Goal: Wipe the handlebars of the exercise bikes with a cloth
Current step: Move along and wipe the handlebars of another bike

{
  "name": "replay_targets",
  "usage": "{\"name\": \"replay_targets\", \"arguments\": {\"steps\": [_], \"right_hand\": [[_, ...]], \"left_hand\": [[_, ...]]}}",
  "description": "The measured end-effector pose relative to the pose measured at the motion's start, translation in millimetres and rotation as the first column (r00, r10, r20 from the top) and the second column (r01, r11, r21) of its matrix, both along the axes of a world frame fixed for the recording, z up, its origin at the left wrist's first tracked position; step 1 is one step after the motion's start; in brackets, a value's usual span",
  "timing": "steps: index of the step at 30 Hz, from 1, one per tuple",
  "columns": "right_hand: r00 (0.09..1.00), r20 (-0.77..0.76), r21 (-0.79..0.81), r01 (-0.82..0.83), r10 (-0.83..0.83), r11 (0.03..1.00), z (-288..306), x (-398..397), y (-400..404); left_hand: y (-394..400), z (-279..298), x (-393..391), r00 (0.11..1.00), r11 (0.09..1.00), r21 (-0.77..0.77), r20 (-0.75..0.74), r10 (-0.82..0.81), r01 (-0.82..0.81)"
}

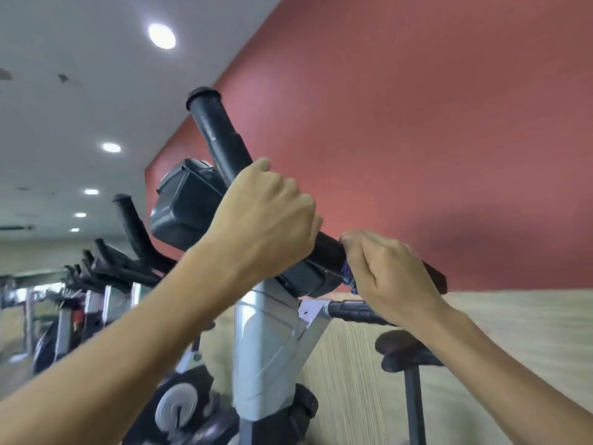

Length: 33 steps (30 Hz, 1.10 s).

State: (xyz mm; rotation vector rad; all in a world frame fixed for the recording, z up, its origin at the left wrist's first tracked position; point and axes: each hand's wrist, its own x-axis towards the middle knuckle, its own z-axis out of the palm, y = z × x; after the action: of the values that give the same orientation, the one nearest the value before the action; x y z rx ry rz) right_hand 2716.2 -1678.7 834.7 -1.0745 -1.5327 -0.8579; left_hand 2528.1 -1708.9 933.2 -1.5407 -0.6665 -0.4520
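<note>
Bare forearms, 2, reach up from the lower frame edge: left hand point(263, 220) curls its fingers round the black foam-covered handlebar point(218, 136) of the nearest grey exercise bike point(266, 342), beside the dark plastic console point(186, 203). Right hand point(391, 274) clenches a crumpled blue patterned cloth point(349, 279) against the same handlebar's lower stretch. Black padded saddle point(404, 351) sits below the right wrist; more bikes point(96, 284) line up at left beneath the red wall point(417, 107).

We see no words, numbers or signs that we can read. The back of the bike's screen box point(187, 203) is plain and a bit blurry.
</note>
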Motion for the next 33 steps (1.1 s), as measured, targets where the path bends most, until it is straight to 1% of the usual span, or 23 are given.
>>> {"name": "replay_targets", "arguments": {"steps": [2, 4, 5, 6, 9, 12, 16, 18, 20, 22, 24, 25, 27, 28, 29, 33], "right_hand": [[0.999, -0.034, -0.097, -0.03, 0.027, 0.995, 7.5, -4.2, -3.9], [0.996, -0.054, -0.219, -0.077, 0.067, 0.973, 18.6, -7.4, -8.7], [0.993, -0.054, -0.279, -0.116, 0.105, 0.953, 24.6, -8.1, -11.4], [0.987, -0.054, -0.335, -0.163, 0.154, 0.928, 30.1, -7.9, -14.1], [0.962, -0.051, -0.487, -0.259, 0.269, 0.834, 42.1, -3.1, -19.2], [0.951, 0.004, -0.594, -0.245, 0.308, 0.766, 49.6, 8.2, -16.5], [0.931, -0.014, -0.697, -0.271, 0.366, 0.664, 64.5, 15.6, -14.7], [0.928, -0.023, -0.75, -0.262, 0.372, 0.607, 70.1, 16.9, -12.8], [0.909, -0.069, -0.8, -0.297, 0.412, 0.521, 75.0, 17.2, -7.2], [0.874, -0.169, -0.821, -0.38, 0.456, 0.425, 80.6, 17.3, 0.9], [0.842, -0.268, -0.836, -0.445, 0.468, 0.322, 87.9, 18.2, 6.5], [0.833, -0.293, -0.845, -0.455, 0.47, 0.282, 90.2, 19.0, 10.5], [0.83, -0.285, -0.873, -0.431, 0.48, 0.227, 92.9, 20.4, 17.9], [0.831, -0.265, -0.886, -0.41, 0.489, 0.217, 93.3, 21.8, 20.9], [0.828, -0.24, -0.888, -0.398, 0.507, 0.231, 93.2, 23.7, 23.5], [0.771, -0.193, -0.803, -0.48, 0.607, 0.353, 85.9, 28.2, 24.0]], "left_hand": [[-6.4, 8.2, -0.7, 1.0, 0.998, -0.065, 0.001, 0.017, -0.017], [-16.2, 20.2, 1.6, 0.997, 0.984, -0.167, -0.056, 0.056, -0.064], [-16.8, 23.0, 4.8, 0.992, 0.969, -0.225, -0.097, 0.078, -0.098], [-15.7, 22.8, 7.9, 0.992, 0.957, -0.275, -0.11, 0.068, -0.096], [-21.6, 32.2, 14.6, 0.995, 0.911, -0.402, -0.077, 0.066, -0.092], [-25.2, 41.6, 18.9, 0.987, 0.849, -0.504, -0.093, 0.131, -0.16], [-28.3, 50.5, 31.4, 0.964, 0.77, -0.585, -0.09, 0.25, -0.254], [-28.4, 48.9, 34.7, 0.967, 0.754, -0.614, -0.063, 0.246, -0.232], [-29.2, 46.4, 33.4, 0.969, 0.751, -0.623, -0.048, 0.241, -0.218], [-28.6, 44.3, 30.5, 0.969, 0.783, -0.579, -0.057, 0.238, -0.227], [-29.7, 43.5, 29.0, 0.967, 0.813, -0.534, -0.033, 0.254, -0.232], [-29.1, 42.6, 29.6, 0.965, 0.823, -0.518, -0.025, 0.259, -0.235], [-25.9, 38.9, 32.2, 0.964, 0.841, -0.482, -0.031, 0.265, -0.246], [-26.0, 38.8, 35.0, 0.961, 0.837, -0.485, -0.024, 0.276, -0.253], [-25.7, 38.8, 38.1, 0.955, 0.83, -0.494, -0.001, 0.298, -0.26], [-26.2, 29.9, 48.6, 0.917, 0.813, -0.507, 0.1, 0.386, -0.287]]}}
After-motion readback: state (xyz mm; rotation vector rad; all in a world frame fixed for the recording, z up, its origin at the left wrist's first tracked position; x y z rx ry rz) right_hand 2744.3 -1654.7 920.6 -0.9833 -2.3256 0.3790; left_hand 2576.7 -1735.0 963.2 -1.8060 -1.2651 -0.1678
